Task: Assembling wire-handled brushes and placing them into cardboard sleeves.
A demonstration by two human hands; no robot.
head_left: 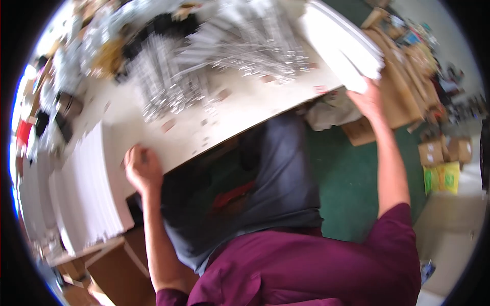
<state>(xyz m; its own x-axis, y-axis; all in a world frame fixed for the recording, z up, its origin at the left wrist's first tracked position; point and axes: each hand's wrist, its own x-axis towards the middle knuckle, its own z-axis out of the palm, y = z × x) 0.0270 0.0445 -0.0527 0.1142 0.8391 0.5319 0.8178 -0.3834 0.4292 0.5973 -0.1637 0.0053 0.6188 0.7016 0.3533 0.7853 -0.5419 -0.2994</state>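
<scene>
My right hand [368,98] is at the near end of a stack of white flat sheets or folded cartons [337,43], at the table's right end. Its thumb and fingers grip the stack's corner. My left hand [143,167] rests at the table's front edge with its fingers curled. A small dark spot shows among those fingers, too blurred to name. Beside the left hand stands a row of white flat pieces [89,188], packed on edge. Between my hands, farther back, lie heaps of thin grey strips with shiny ends [245,48], smeared by motion.
The white table [229,115] carries small reddish scraps. Clear plastic bags [97,35] and a black bundle [163,28] crowd its far left. Cardboard boxes [403,86] stand at the right, and more cartons [120,265] sit below on the left. The floor [347,178] is green.
</scene>
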